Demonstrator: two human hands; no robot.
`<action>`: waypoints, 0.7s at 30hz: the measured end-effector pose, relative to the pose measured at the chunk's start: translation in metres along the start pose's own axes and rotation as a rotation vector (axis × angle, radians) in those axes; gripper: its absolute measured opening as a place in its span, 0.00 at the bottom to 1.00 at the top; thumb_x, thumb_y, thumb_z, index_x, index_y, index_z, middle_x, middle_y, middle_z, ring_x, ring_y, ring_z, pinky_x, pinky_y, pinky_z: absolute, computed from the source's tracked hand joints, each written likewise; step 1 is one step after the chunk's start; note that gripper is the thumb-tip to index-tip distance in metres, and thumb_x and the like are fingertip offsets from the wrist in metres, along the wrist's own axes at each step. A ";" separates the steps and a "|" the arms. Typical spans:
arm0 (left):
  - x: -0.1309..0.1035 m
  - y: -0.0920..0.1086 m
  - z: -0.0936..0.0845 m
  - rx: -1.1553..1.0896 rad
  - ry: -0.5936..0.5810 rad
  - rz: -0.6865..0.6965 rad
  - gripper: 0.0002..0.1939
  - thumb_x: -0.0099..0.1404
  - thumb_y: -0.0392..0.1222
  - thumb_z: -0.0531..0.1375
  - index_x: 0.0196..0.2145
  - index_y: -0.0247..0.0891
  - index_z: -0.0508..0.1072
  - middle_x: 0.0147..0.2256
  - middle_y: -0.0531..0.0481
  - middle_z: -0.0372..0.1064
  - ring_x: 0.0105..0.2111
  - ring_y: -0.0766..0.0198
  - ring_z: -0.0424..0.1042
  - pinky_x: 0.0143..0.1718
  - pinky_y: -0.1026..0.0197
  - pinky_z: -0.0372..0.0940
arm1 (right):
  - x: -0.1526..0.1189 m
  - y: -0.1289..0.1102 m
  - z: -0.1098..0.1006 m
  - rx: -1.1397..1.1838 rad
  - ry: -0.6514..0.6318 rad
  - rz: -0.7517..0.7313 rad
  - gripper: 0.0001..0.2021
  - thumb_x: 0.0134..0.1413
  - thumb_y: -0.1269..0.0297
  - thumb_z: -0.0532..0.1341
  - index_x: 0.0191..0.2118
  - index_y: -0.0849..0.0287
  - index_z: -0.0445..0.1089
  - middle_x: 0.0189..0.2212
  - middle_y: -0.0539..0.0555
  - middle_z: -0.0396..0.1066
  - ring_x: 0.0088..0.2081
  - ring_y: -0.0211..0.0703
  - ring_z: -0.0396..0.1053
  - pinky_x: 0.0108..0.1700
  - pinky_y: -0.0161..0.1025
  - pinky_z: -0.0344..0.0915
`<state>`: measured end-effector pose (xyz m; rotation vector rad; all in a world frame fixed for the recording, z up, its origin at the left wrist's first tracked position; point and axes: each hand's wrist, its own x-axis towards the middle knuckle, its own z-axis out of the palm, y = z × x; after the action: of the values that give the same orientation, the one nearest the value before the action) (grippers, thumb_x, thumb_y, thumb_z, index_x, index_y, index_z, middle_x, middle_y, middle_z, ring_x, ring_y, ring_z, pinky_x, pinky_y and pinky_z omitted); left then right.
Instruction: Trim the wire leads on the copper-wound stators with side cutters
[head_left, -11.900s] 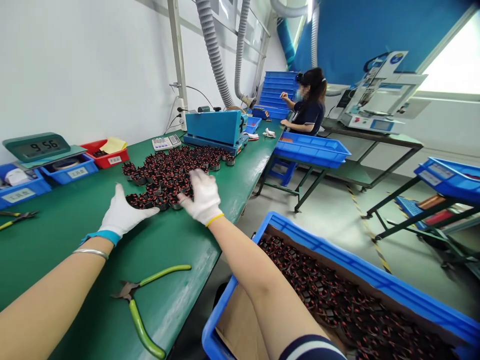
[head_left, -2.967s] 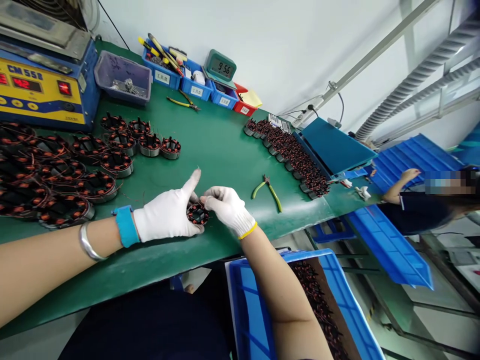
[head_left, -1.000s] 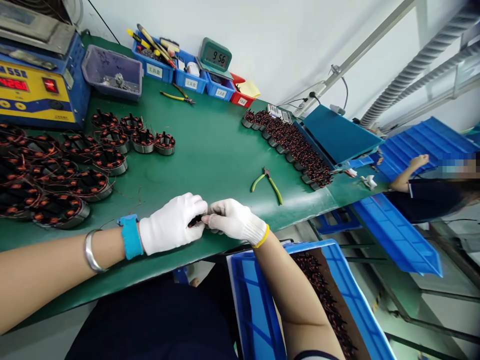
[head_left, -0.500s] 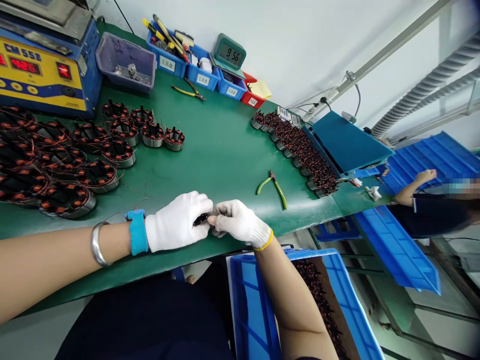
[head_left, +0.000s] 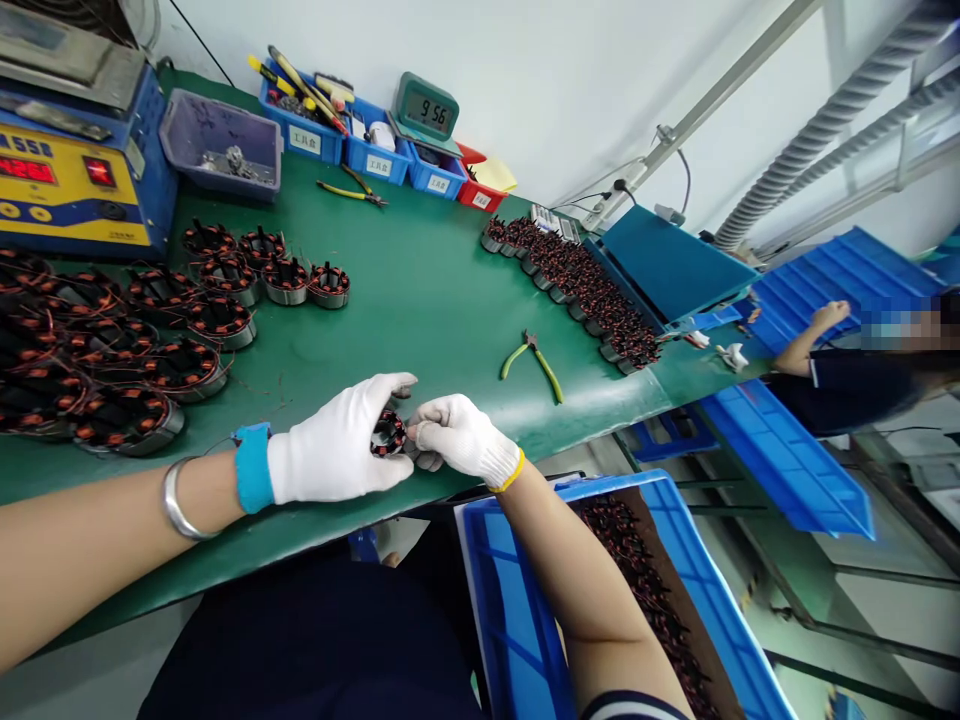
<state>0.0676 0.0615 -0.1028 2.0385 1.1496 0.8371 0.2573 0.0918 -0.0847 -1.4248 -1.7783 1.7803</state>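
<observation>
Both my hands wear white gloves and meet over the near edge of the green bench (head_left: pixel 420 300). My left hand (head_left: pixel 337 450) cups a small round wound coil (head_left: pixel 388 436), black with red-orange copper wire. My right hand (head_left: pixel 461 440) pinches the same coil from the right side. Its face shows between my fingers. A group of larger wound coils (head_left: pixel 112 340) lies on the bench to my left, and a long cluster of small coils (head_left: pixel 577 285) lies further right.
Green-handled cutters (head_left: pixel 534 362) lie right of my hands. A blue crate (head_left: pixel 525 620) holding more coils sits below the bench edge. A yellow-blue machine (head_left: pixel 67 175), tool bins (head_left: pixel 330 130) and a clock (head_left: pixel 426 110) line the back. Another person (head_left: pixel 862 370) sits far right.
The coil was edge-on and mostly hidden between my hands; now it is turned so its face shows. My left fingers have spread slightly. My head view shifted a little.
</observation>
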 end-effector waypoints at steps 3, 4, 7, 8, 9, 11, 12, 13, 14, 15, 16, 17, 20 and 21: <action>0.002 0.000 -0.013 -0.199 0.102 -0.077 0.33 0.56 0.48 0.58 0.57 0.38 0.55 0.56 0.41 0.60 0.49 0.53 0.66 0.45 0.52 0.66 | -0.011 0.004 0.003 0.061 0.104 -0.080 0.08 0.47 0.63 0.59 0.25 0.63 0.69 0.21 0.51 0.71 0.19 0.33 0.66 0.23 0.29 0.65; 0.003 0.001 -0.018 -0.276 0.131 -0.133 0.31 0.58 0.50 0.56 0.56 0.38 0.56 0.55 0.41 0.61 0.45 0.55 0.68 0.40 0.54 0.68 | -0.015 0.004 0.004 0.085 0.132 -0.117 0.09 0.47 0.62 0.59 0.25 0.63 0.69 0.21 0.51 0.71 0.19 0.32 0.65 0.22 0.29 0.64; 0.004 0.011 -0.030 -0.436 -0.096 -0.367 0.28 0.62 0.58 0.52 0.53 0.37 0.60 0.41 0.43 0.71 0.28 0.61 0.70 0.22 0.60 0.64 | -0.026 0.004 0.004 0.127 0.165 -0.211 0.09 0.48 0.62 0.59 0.24 0.62 0.69 0.21 0.51 0.70 0.19 0.32 0.64 0.22 0.29 0.63; 0.004 0.015 -0.031 -0.460 -0.240 -0.440 0.28 0.62 0.60 0.52 0.51 0.37 0.61 0.32 0.46 0.71 0.23 0.63 0.67 0.18 0.62 0.60 | -0.029 0.004 0.005 0.135 0.164 -0.227 0.09 0.48 0.62 0.59 0.24 0.62 0.69 0.21 0.50 0.70 0.19 0.32 0.65 0.22 0.29 0.63; 0.003 0.019 -0.031 -0.486 -0.356 -0.491 0.27 0.63 0.61 0.52 0.50 0.37 0.62 0.26 0.49 0.69 0.19 0.64 0.65 0.16 0.64 0.57 | -0.031 0.004 0.005 0.147 0.162 -0.234 0.09 0.48 0.62 0.59 0.24 0.62 0.69 0.21 0.50 0.70 0.19 0.32 0.65 0.22 0.29 0.63; 0.001 0.026 -0.028 -0.563 -0.432 -0.501 0.25 0.63 0.58 0.54 0.50 0.38 0.62 0.22 0.53 0.67 0.18 0.65 0.65 0.15 0.65 0.58 | -0.034 0.006 0.006 0.193 0.162 -0.237 0.10 0.48 0.61 0.60 0.24 0.62 0.69 0.20 0.50 0.70 0.19 0.32 0.65 0.21 0.29 0.62; -0.001 0.029 -0.024 -0.611 -0.388 -0.460 0.24 0.63 0.56 0.55 0.50 0.39 0.60 0.25 0.52 0.68 0.20 0.64 0.68 0.16 0.64 0.61 | -0.034 0.007 0.006 0.227 0.164 -0.235 0.10 0.47 0.61 0.60 0.23 0.62 0.69 0.20 0.50 0.70 0.18 0.32 0.64 0.20 0.28 0.61; -0.002 0.030 -0.021 -0.650 -0.324 -0.399 0.23 0.62 0.52 0.57 0.51 0.39 0.59 0.30 0.50 0.70 0.25 0.62 0.71 0.20 0.62 0.66 | -0.034 0.009 0.006 0.265 0.166 -0.232 0.10 0.46 0.61 0.61 0.22 0.62 0.69 0.19 0.50 0.70 0.17 0.32 0.64 0.19 0.28 0.61; -0.004 0.031 -0.017 -0.665 -0.246 -0.326 0.23 0.61 0.48 0.59 0.51 0.40 0.59 0.37 0.47 0.71 0.31 0.59 0.73 0.26 0.59 0.71 | -0.034 0.010 0.006 0.305 0.166 -0.228 0.10 0.45 0.61 0.61 0.22 0.62 0.69 0.19 0.50 0.70 0.17 0.32 0.64 0.18 0.28 0.60; -0.006 0.030 -0.014 -0.637 -0.162 -0.244 0.23 0.60 0.45 0.59 0.51 0.40 0.59 0.44 0.44 0.69 0.38 0.57 0.74 0.34 0.55 0.73 | -0.033 0.012 0.005 0.343 0.165 -0.225 0.09 0.44 0.61 0.62 0.22 0.63 0.69 0.19 0.51 0.70 0.16 0.32 0.63 0.17 0.28 0.60; -0.008 0.029 -0.013 -0.560 -0.085 -0.151 0.22 0.59 0.42 0.59 0.50 0.41 0.60 0.51 0.41 0.65 0.45 0.54 0.72 0.42 0.51 0.72 | -0.032 0.013 0.005 0.377 0.163 -0.223 0.09 0.43 0.61 0.62 0.23 0.63 0.70 0.19 0.51 0.70 0.16 0.32 0.63 0.17 0.29 0.59; -0.010 0.027 -0.012 -0.440 -0.019 -0.037 0.20 0.59 0.40 0.59 0.49 0.41 0.62 0.58 0.40 0.58 0.51 0.51 0.69 0.48 0.48 0.70 | -0.031 0.014 0.004 0.409 0.160 -0.222 0.09 0.43 0.62 0.62 0.23 0.63 0.70 0.18 0.51 0.70 0.15 0.32 0.62 0.16 0.29 0.59; -0.016 0.020 -0.018 0.006 0.007 0.445 0.12 0.58 0.37 0.60 0.42 0.42 0.69 0.64 0.42 0.49 0.57 0.46 0.61 0.53 0.43 0.65 | -0.030 0.017 0.002 0.482 0.142 -0.240 0.08 0.43 0.62 0.62 0.24 0.63 0.70 0.16 0.49 0.68 0.13 0.32 0.60 0.15 0.29 0.57; -0.017 0.018 -0.021 0.104 -0.026 0.598 0.09 0.57 0.37 0.61 0.38 0.42 0.70 0.62 0.42 0.53 0.57 0.47 0.61 0.54 0.42 0.63 | -0.030 0.017 0.002 0.484 0.136 -0.251 0.08 0.43 0.62 0.62 0.23 0.63 0.69 0.15 0.49 0.67 0.13 0.32 0.59 0.14 0.29 0.56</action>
<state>0.0527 0.0433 -0.0798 2.5162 0.5692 1.0367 0.2785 0.0647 -0.0864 -1.0485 -1.2742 1.7695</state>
